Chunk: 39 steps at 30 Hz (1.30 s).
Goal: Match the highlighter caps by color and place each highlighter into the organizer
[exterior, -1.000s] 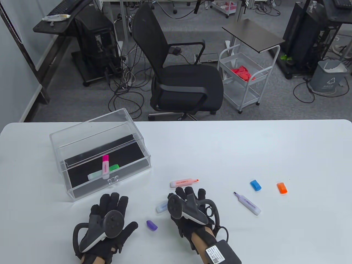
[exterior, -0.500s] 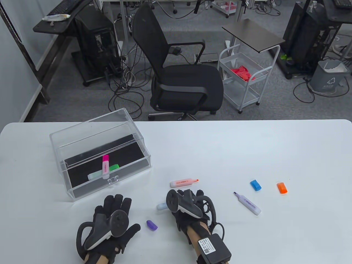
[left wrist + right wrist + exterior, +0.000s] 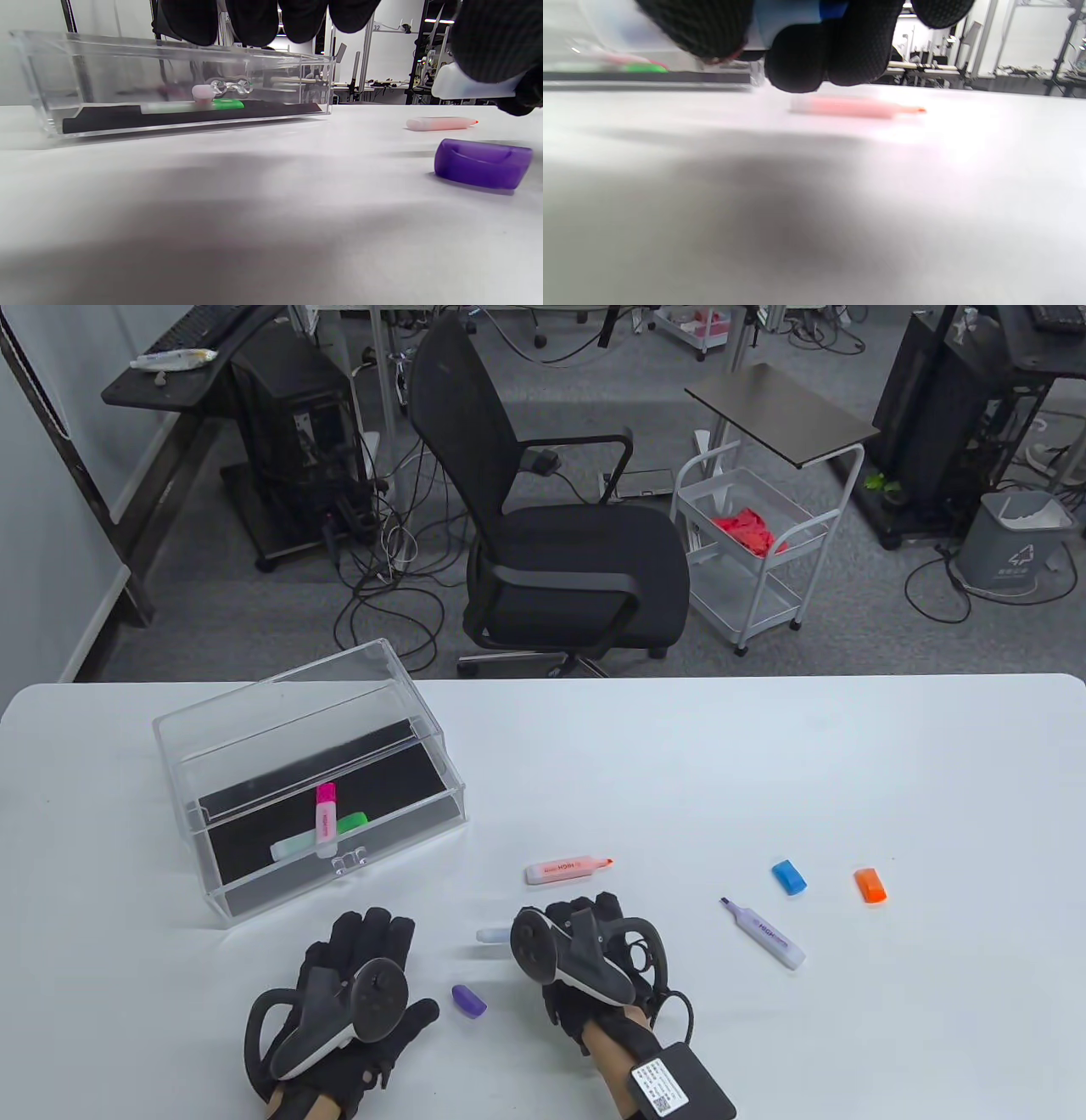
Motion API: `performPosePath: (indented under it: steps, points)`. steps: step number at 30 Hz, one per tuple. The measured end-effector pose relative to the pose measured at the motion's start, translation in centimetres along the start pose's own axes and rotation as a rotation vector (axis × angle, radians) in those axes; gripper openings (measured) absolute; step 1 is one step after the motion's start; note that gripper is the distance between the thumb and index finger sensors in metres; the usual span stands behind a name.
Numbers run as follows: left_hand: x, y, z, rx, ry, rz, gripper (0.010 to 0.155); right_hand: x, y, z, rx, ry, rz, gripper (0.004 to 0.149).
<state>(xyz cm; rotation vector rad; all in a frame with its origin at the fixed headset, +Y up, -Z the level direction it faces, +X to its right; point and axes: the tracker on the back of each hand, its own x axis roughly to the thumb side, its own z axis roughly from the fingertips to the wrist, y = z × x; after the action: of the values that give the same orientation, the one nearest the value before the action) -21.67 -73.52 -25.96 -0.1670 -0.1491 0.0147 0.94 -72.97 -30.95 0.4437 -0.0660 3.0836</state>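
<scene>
My right hand (image 3: pixel 580 918) grips a pale blue uncapped highlighter (image 3: pixel 492 935) and holds it just above the table; its end sticks out to the left. The right wrist view shows its body (image 3: pixel 785 15) between the curled fingers. My left hand (image 3: pixel 373 954) lies flat on the table, fingers straight and holding nothing. A purple cap (image 3: pixel 468 1000) lies between the hands. An uncapped orange highlighter (image 3: pixel 567 869) lies beyond the right hand. To the right are an uncapped purple highlighter (image 3: pixel 764 933), a blue cap (image 3: pixel 789 876) and an orange cap (image 3: pixel 870 885).
The clear organizer box (image 3: pixel 254 729) stands at the left, its front towards my left hand. A capped pink highlighter (image 3: pixel 326 814) and a capped green one (image 3: pixel 352 820) lie inside it. A black office chair (image 3: pixel 560 560) stands past the table's far edge.
My right hand curled round the pale blue highlighter and lifted it off the table, turning it level. My left hand slid a little to the right, still flat.
</scene>
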Motion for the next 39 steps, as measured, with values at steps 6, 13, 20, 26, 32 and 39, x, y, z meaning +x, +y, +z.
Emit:
performPosePath:
  steps: [6,13,20,26,32,39]
  points:
    - [0.5,0.6,0.4,0.068,-0.037,0.067,0.090,2.8,-1.9,1.5,-0.084,-0.115,0.070,0.047]
    - [0.9,0.9,0.5,0.095,-0.055,0.067,0.087,6.2,-3.0,2.9,-0.172,-0.228,0.169,0.049]
    - [1.0,0.8,0.4,0.102,-0.070,0.097,0.079,8.4,-2.9,3.7,-0.193,-0.301,0.226,0.050]
    - [1.1,0.7,0.3,0.085,-0.080,0.105,0.070,9.2,-2.7,4.0,-0.237,-0.332,0.168,0.051]
    - [1.5,0.7,0.3,0.088,-0.107,0.084,0.062,8.5,-2.7,4.1,-0.269,-0.329,0.094,0.052]
    - [1.8,1.1,0.3,0.087,-0.111,0.063,0.053,6.5,-3.2,3.1,-0.126,-0.214,0.073,0.073]
